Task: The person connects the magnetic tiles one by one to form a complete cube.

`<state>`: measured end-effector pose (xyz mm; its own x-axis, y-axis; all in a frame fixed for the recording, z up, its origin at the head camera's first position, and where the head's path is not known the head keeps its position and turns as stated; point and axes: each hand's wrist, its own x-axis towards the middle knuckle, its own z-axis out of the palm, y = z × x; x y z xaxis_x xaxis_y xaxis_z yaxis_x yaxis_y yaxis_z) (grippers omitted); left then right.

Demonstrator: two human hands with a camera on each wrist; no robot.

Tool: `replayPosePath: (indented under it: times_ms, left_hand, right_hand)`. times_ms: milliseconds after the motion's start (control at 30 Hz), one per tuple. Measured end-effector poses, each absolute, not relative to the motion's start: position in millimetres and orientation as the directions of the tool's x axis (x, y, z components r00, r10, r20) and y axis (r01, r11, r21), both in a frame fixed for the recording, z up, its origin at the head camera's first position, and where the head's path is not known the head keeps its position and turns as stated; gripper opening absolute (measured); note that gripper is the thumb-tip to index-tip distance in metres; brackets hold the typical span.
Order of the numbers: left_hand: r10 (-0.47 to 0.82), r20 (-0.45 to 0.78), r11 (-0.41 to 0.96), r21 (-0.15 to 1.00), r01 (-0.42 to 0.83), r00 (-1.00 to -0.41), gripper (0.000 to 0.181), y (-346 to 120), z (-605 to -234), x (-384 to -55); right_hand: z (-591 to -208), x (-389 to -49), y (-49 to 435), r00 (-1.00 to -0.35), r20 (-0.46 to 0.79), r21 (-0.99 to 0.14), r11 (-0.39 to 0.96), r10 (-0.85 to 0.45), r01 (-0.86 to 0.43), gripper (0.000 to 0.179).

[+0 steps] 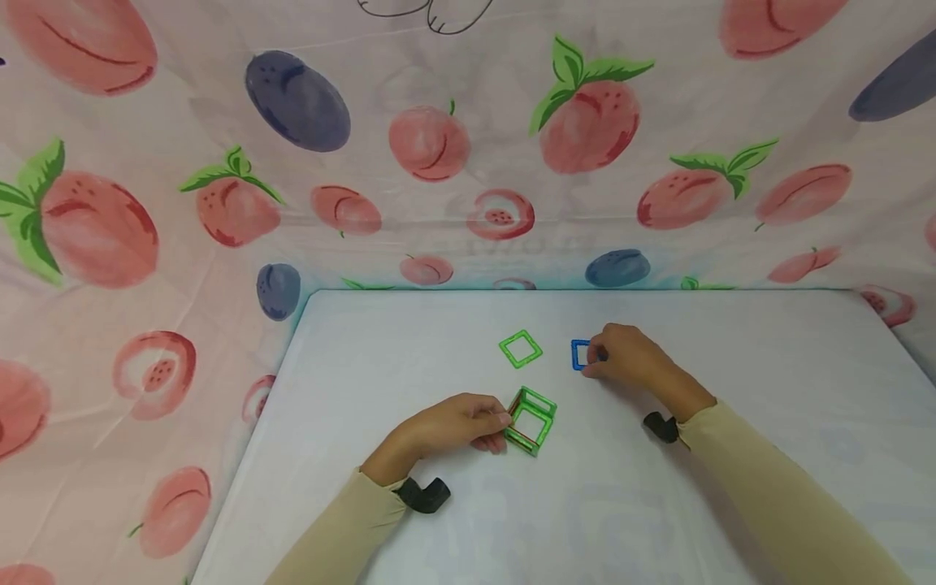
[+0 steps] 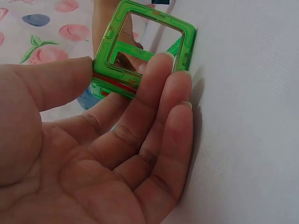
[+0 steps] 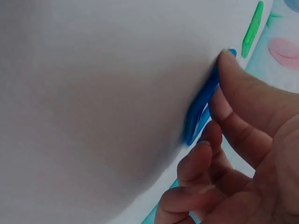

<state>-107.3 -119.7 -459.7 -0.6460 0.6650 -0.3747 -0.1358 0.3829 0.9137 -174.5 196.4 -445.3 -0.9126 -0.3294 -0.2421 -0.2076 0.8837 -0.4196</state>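
In the head view, my left hand (image 1: pixel 455 424) holds the left side of a small open box built from green square magnetic tiles (image 1: pixel 547 429). The left wrist view shows the thumb against one edge of a green tile frame (image 2: pixel 188 44), with fingers beside and behind it. A red edge shows along the box's lower side. Farther right, my right hand (image 1: pixel 627 357) pinches a blue square magnetic tile (image 1: pixel 575 355) between thumb and finger. Close up in the right wrist view, this blue tile (image 3: pixel 202 100) lies low at the table surface, partly hidden by the fingers.
A loose green square tile (image 1: pixel 509 357) lies behind the box and left of the blue tile. All stand on a white table (image 1: pixel 351 357). A fruit-patterned cloth (image 1: pixel 439 219) rises behind the table's back edge and along its left. A black strap piece (image 1: pixel 424 496) sticks out from the left cuff.
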Motion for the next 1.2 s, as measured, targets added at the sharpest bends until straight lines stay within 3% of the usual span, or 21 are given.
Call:
replayPosePath:
  times_ms: [200, 533, 833, 1200]
  left_hand:
    - [0.659, -0.381, 0.391, 0.91, -0.137, -0.649, 0.027, -119, -457, -106]
    - [0.667, -0.395, 0.413, 0.902, -0.127, -0.632, 0.028, -116, -453, -102]
    - [0.679, -0.39, 0.445, 0.893, -0.075, -0.622, 0.03, -112, -449, -99]
    - [0.673, -0.391, 0.45, 0.89, -0.073, -0.628, 0.03, -109, -448, -97]
  right_hand:
    - [-448, -165, 190, -0.893, -0.318, -0.44, 0.883, -0.32, -0.16, 0.026]
    - [-452, -137, 183, -0.899, -0.28, -0.455, 0.871, -0.336, -0.184, 0.03]
    - [-452, -117, 181, -0.871, -0.307, -0.621, 0.774, -0.384, -0.123, 0.038]
    - [-448, -100, 166, -0.798, -0.436, -0.751, 0.657, -0.416, 0.067, 0.037]
